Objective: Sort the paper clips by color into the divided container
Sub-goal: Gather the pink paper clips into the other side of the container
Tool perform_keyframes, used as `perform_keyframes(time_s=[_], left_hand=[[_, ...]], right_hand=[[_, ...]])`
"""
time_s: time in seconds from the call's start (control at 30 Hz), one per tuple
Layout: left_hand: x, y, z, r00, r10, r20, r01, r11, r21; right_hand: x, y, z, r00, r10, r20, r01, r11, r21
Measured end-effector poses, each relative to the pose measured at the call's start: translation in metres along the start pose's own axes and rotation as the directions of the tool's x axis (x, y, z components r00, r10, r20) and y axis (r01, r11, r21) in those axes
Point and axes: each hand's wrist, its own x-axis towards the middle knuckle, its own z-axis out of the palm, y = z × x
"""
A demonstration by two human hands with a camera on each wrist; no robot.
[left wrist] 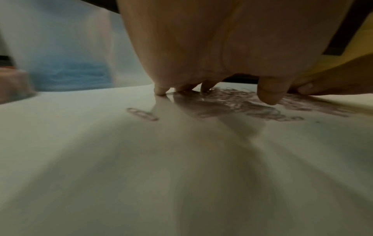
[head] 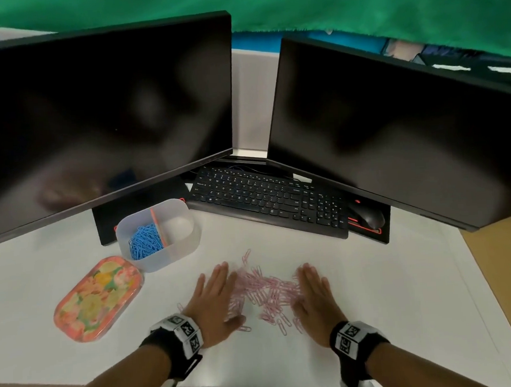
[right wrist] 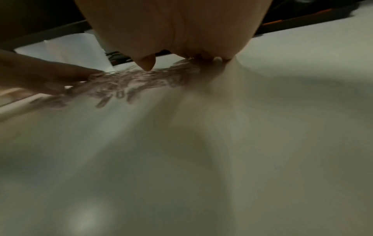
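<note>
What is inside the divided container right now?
The divided container holds blue paper clips in its left compartment, beside the orange divider. The right compartment looks empty, though its frosted near wall hides the bottom corner.

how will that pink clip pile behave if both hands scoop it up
The pink clips lie loose and tangled between the left hand and right hand, so clumps would probably lift together. Strays at the edges will likely slip out. Flat on the smooth table, they should slide easily.

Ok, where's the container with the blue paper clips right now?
In the head view the divided container sits left of centre on the white desk, just in front of the left monitor, with the floral lid beside it.
</note>
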Motion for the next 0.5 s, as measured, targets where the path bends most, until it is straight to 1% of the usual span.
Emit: perform_keyframes(time_s=[0.07, 0.13, 0.2, 0.23, 0.3, 0.33, 0.37, 0.4, 0.43, 0.47, 0.5], left_hand=[[0.003, 0.015, 0.001, 0.998, 0.067, 0.006, -0.067, 0.998, 0.000], [0.003, 0.022, 0.003, 0.993, 0.118, -0.013, -0.118, 0.993, -0.019], [-0.001, 0.021, 0.000, 0.992, 0.114, -0.054, -0.115, 0.993, -0.016], [-0.005, 0.016, -0.002, 0.995, 0.069, -0.079, -0.071, 0.997, -0.019], [-0.017, 0.002, -0.009, 0.990, -0.110, -0.086, 0.106, 0.993, -0.056], [-0.024, -0.006, -0.011, 0.976, -0.210, -0.057, 0.206, 0.976, -0.069], [-0.031, -0.013, -0.012, 0.957, -0.292, -0.008, 0.290, 0.955, -0.067], [-0.037, -0.017, -0.011, 0.937, -0.346, 0.052, 0.348, 0.936, -0.053], [-0.043, -0.018, -0.009, 0.921, -0.374, 0.105, 0.379, 0.925, -0.035], [-0.046, -0.015, -0.005, 0.915, -0.378, 0.144, 0.384, 0.923, -0.019], [-0.048, -0.010, -0.001, 0.917, -0.358, 0.174, 0.365, 0.931, -0.011]], right_hand=[[0.001, -0.018, 0.006, 0.998, -0.062, 0.017, 0.062, 0.998, 0.005], [0.001, -0.029, 0.007, 0.994, -0.106, 0.039, 0.104, 0.993, 0.054], [-0.001, -0.031, -0.001, 0.994, -0.103, 0.048, 0.094, 0.983, 0.158], [-0.004, -0.027, -0.005, 0.996, -0.083, 0.029, 0.075, 0.978, 0.196], [-0.012, -0.012, -0.011, 0.999, 0.014, -0.042, -0.006, 0.982, 0.188], [-0.019, -0.003, -0.013, 0.995, 0.080, -0.062, -0.070, 0.986, 0.154], [-0.025, 0.003, -0.013, 0.989, 0.140, -0.054, -0.133, 0.985, 0.113], [-0.032, 0.007, -0.011, 0.984, 0.179, -0.023, -0.177, 0.981, 0.073], [-0.038, 0.006, -0.008, 0.980, 0.197, 0.013, -0.197, 0.979, 0.047], [-0.041, 0.003, -0.003, 0.980, 0.196, 0.040, -0.198, 0.979, 0.040], [-0.042, -0.004, 0.000, 0.981, 0.185, 0.054, -0.188, 0.981, 0.049]])
